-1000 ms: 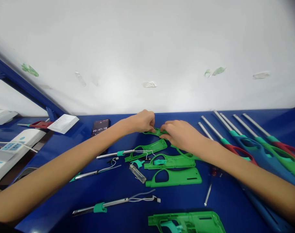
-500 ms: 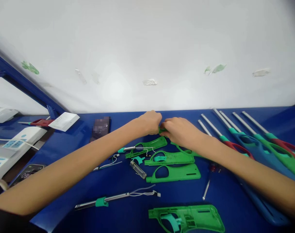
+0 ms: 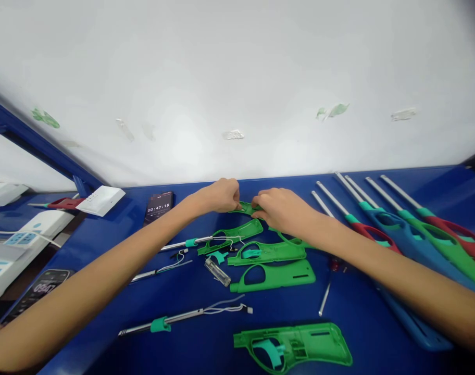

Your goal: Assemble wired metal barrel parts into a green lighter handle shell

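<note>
Nearest, a green housing [image 3: 296, 348]; beyond it, shell halves [image 3: 274, 275] and loose white wires [image 3: 225, 308]. Farther still, left hand [image 3: 221, 196] and right hand [image 3: 278, 209] pinching a small green piece [image 3: 246, 208]. Likely to slip and drop among the wires if squeezed unevenly.

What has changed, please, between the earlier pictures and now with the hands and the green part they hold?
Little has changed. Both hands keep their grip on the green shell piece: the left hand and right hand, pressed close together half a second ago, have eased slightly apart, so more of the piece shows between them. The green shell halves, metal tubes and phone timer stayed put.
</note>
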The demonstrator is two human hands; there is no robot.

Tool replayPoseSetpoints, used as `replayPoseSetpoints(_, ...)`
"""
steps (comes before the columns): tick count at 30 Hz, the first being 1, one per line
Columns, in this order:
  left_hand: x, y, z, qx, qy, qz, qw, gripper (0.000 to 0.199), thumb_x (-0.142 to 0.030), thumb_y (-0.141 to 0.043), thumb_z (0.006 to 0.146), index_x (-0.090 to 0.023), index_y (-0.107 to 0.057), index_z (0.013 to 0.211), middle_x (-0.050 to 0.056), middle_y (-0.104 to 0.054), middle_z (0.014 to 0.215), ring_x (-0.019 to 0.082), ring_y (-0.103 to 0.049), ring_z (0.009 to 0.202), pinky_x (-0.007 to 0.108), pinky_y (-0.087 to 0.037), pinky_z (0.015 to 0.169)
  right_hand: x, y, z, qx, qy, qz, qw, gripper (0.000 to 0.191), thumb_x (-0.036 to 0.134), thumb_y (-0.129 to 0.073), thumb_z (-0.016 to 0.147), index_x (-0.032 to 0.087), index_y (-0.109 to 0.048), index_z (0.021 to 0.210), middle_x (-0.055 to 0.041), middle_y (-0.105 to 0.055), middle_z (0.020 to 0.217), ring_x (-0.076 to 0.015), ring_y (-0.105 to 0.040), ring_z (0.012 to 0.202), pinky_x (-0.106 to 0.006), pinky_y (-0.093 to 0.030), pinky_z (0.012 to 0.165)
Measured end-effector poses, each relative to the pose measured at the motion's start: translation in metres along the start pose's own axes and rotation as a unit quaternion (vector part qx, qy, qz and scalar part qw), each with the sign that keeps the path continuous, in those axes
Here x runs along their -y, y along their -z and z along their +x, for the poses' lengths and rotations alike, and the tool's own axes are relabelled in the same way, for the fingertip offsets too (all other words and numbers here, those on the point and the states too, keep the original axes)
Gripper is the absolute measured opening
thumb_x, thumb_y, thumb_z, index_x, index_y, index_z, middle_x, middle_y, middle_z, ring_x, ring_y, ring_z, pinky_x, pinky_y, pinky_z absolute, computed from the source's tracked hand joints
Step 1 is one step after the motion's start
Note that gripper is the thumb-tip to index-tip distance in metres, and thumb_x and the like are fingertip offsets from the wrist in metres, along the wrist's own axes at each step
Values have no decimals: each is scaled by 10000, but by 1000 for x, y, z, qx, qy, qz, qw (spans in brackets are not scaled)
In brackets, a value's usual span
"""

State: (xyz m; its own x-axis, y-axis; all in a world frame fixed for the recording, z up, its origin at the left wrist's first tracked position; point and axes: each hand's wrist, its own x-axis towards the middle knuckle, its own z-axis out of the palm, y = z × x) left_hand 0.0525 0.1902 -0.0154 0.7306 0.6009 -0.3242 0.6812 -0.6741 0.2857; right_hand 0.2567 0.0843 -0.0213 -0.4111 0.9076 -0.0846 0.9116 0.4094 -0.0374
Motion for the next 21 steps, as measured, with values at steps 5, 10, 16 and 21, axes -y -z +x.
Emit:
replayPoseSetpoints(5, -20, 6, -1, 27, 70, -4, 997, 366, -402, -714, 1061, -196, -671, 1360, 116, -686, 1384, 268, -714, 1166, 482, -637, 985, 1, 3, 1, 6, -5, 2, 1000, 310, 395, -715, 1068, 201, -704, 1310, -102, -724, 1316, -246, -737, 1084, -459, -644, 928)
replayPoseSetpoints(10, -40, 20, -1, 70, 122, -19, 990, 375, -397, -721, 1056, -190, -670, 1364, 115, -687, 1381, 269, -717, 1159, 480, -641, 974, 3, 7, -2, 6, -10, 9, 1000, 314, 393, -718, 1066, 198, -703, 1312, -104, -722, 1320, -249, -735, 1092, -464, -643, 934)
replayPoseSetpoints(16, -47, 32, -3, 111, 146, 9, 983, 382, -406, -724, 1053, -176, -673, 1354, 112, -696, 1359, 270, -722, 1142, 476, -645, 960, 5, 9, 1, 7, -17, 21, 1000, 341, 391, -731, 1057, 183, -696, 1325, -108, -719, 1324, -260, -735, 1105, -476, -642, 939)
replayPoseSetpoints(21, -51, 31, -4, 101, 147, 53, 983, 379, -412, -719, 1055, -180, -676, 1352, 112, -693, 1371, 277, -717, 1161, 486, -638, 980, -5, 24, -9, -23, -11, 29, 999, 311, 400, -728, 1060, 183, -711, 1282, -87, -745, 1245, -236, -745, 1039, -455, -644, 911)
